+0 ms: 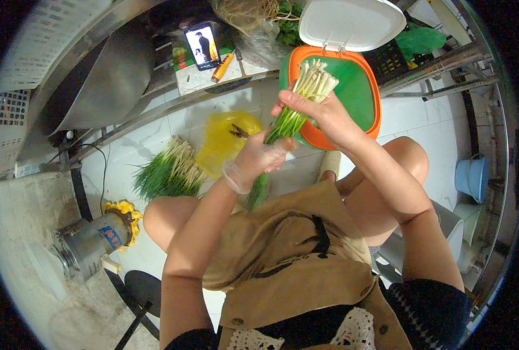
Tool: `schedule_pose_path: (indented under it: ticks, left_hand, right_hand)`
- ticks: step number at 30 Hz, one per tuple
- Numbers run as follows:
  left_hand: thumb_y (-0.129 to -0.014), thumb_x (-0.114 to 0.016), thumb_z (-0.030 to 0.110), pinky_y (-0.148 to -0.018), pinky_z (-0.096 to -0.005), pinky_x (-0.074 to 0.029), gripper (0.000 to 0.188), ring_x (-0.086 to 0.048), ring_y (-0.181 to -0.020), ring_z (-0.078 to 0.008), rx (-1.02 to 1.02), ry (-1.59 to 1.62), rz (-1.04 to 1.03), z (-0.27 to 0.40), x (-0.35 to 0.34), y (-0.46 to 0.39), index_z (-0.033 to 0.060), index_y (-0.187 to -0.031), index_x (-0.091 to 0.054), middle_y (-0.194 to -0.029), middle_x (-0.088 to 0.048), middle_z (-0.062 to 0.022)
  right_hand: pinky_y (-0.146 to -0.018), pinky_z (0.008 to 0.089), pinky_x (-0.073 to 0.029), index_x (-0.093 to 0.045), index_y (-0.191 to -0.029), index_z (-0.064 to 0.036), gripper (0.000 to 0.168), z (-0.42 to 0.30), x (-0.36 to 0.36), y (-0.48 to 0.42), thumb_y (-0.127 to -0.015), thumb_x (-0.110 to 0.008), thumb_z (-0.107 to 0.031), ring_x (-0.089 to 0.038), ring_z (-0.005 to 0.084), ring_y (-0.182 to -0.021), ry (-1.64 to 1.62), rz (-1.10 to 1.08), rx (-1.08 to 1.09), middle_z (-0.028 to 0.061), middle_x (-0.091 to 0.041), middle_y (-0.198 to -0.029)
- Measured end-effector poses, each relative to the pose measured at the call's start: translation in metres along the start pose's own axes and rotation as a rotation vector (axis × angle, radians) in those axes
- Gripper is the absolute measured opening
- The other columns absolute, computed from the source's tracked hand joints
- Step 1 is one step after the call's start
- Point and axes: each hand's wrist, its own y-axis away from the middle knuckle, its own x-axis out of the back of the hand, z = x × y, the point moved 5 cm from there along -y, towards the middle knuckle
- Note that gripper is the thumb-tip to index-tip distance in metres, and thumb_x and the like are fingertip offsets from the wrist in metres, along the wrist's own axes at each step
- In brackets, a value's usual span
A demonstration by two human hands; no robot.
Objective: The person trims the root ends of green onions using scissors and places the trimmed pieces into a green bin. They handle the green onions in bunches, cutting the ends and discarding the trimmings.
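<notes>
A bunch of thin green onions (314, 83) is held over my lap, white root ends up and towards the bin. My left hand (256, 151), in a clear thin plastic glove, is wrapped around the green stalks and slightly blurred. Higher up, my right hand (318, 109) grips the bunch just below the white ends. The green tips (257, 192) hang down beneath my left hand. Directly beyond the bunch stands a bin with an orange rim (376, 98), a green liner and a raised white lid (351, 22). A larger pile of green onions (167, 175) lies on the floor at left.
A yellow plastic bag (215, 140) with dark scraps lies on the tiled floor. On the low shelf are a phone (201, 46) and an orange-handled tool (222, 68). A metal canister (95, 236) stands at left, and a blue bucket (471, 177) at right.
</notes>
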Motion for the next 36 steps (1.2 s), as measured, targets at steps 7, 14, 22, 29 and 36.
schedule_pose_path:
  ticks: [7,14,22,29,36]
  left_hand:
    - [-0.086,-0.051,0.05,-0.045,-0.0219,-0.035,0.046,-0.043,-0.051,-0.0067,-0.093,-0.056,0.389,-0.012,0.03,-0.004,0.0046,-0.088,-0.059,-0.063,-0.049,0.0]
    - [-0.085,-0.057,0.042,-0.052,-0.0227,-0.04,0.044,-0.048,-0.066,-0.0112,-0.209,-0.158,0.682,0.014,0.027,0.018,0.0022,-0.102,-0.057,-0.082,-0.053,-0.0031]
    - [-0.079,-0.067,0.026,-0.05,-0.0222,-0.039,0.031,-0.049,-0.06,-0.0085,-0.423,-0.136,0.599,0.008,0.036,0.011,-0.0017,-0.093,-0.06,-0.077,-0.057,-0.0025]
    - [-0.081,-0.066,0.026,-0.048,-0.0219,-0.038,0.03,-0.047,-0.055,-0.0076,-0.525,-0.348,0.638,0.01,0.041,0.009,-0.002,-0.09,-0.062,-0.07,-0.056,-0.0008]
    - [-0.081,-0.067,0.026,-0.049,-0.0225,-0.038,0.03,-0.049,-0.055,-0.0076,-0.694,-0.705,0.638,0.019,0.029,0.002,-0.0014,-0.093,-0.062,-0.068,-0.057,0.0]
  right_hand:
    - [-0.086,0.0272,-0.042,-0.057,-0.107,-0.004,0.033,0.001,-0.008,-0.002,-0.081,-0.068,-0.022,-0.054,0.012,-0.094,0.079,-0.16,-0.029,0.0026,-0.059,-0.101]
    - [-0.058,0.0205,-0.043,-0.061,-0.089,-0.003,0.021,0.01,0.011,0.001,-0.078,-0.07,-0.019,-0.055,0.008,-0.065,0.059,-0.055,-0.187,0.002,-0.061,-0.077]
    - [-0.06,0.0189,-0.041,-0.063,-0.095,-0.006,0.016,-0.03,0.1,-0.016,-0.084,-0.062,-0.018,-0.051,0.0035,-0.067,0.021,0.275,0.118,-0.0027,-0.059,-0.077]
    - [-0.069,0.0279,-0.048,-0.065,-0.094,-0.006,0.031,-0.031,0.111,0.005,-0.077,-0.066,-0.032,-0.062,0.0144,-0.077,1.418,0.329,0.352,0.0081,-0.064,-0.077]
    - [-0.053,0.0209,-0.037,-0.065,-0.078,-0.003,0.034,-0.002,0.042,-0.005,-0.08,-0.066,-0.037,-0.046,0.0044,-0.059,0.461,-0.057,0.063,-0.0037,-0.053,-0.061]
